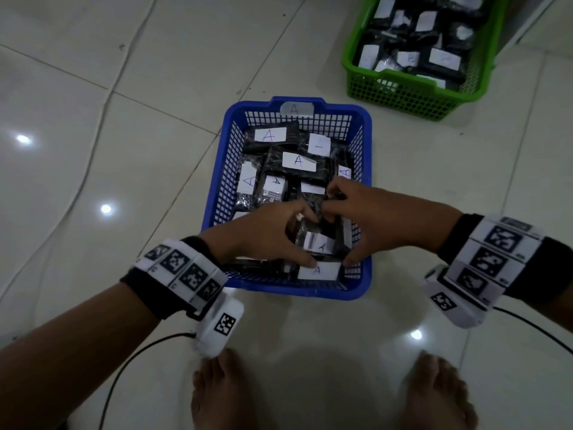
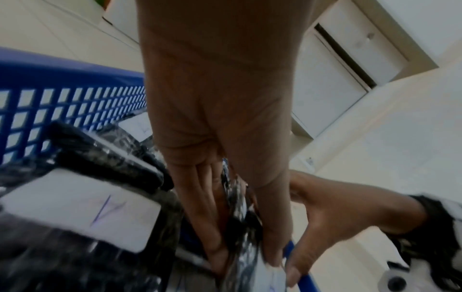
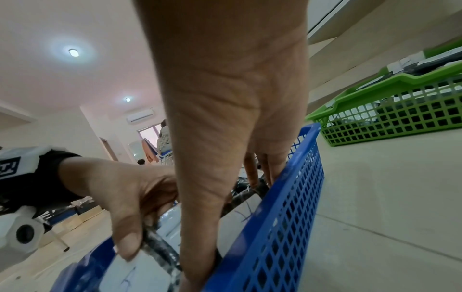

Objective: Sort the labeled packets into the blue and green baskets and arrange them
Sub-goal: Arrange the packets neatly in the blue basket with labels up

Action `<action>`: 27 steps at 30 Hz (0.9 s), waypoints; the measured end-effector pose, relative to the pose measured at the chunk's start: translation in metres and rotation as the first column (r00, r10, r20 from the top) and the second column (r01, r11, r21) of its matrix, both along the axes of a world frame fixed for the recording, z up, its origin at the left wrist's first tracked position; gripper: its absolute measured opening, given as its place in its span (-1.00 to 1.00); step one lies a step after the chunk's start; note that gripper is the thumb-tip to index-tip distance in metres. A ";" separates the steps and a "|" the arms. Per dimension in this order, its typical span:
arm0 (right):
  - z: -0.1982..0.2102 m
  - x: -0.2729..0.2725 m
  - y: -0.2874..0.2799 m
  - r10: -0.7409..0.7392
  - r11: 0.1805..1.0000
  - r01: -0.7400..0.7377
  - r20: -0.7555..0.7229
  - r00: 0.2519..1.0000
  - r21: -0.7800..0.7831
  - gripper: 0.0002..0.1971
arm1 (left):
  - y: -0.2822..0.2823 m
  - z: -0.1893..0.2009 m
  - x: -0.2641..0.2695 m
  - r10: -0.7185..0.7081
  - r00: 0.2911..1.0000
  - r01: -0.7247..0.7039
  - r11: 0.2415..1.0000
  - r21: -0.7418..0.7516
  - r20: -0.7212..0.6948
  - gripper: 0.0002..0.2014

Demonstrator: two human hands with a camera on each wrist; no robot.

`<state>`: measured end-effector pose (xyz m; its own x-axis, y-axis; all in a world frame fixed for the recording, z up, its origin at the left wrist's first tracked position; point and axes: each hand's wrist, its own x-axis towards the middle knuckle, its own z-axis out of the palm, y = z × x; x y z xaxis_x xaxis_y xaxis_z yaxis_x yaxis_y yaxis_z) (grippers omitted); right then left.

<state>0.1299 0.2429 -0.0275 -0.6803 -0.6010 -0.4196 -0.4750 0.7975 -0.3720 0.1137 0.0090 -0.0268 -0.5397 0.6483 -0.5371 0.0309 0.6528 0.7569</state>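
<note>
Tiled floor point(image 1: 93, 88): blue basket point(image 1: 217, 187) at centre, green basket point(image 1: 350, 66) at 1 o'clock; your left hand point(image 1: 266, 234) and right hand point(image 1: 375, 218) both grasp an A-labelled packet point(image 1: 319, 243) at the basket's 6 o'clock edge, arranging stage, next seat it flat among the rest.

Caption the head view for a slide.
Both hands, left hand and right hand, settle an A-labelled packet in the blue basket.

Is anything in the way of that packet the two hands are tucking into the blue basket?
Nothing visible separates them: the left hand and right hand already hold the packet inside the blue basket. Neighbouring A-labelled packets crowd the floor around it, so its spot looks tight.
</note>
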 end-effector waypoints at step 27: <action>-0.008 -0.025 -0.017 -0.168 0.978 0.091 -0.450 0.877 -0.189 -0.82 | -0.055 0.006 -0.062 0.336 0.891 -0.318 0.942 0.107 -0.306 -0.46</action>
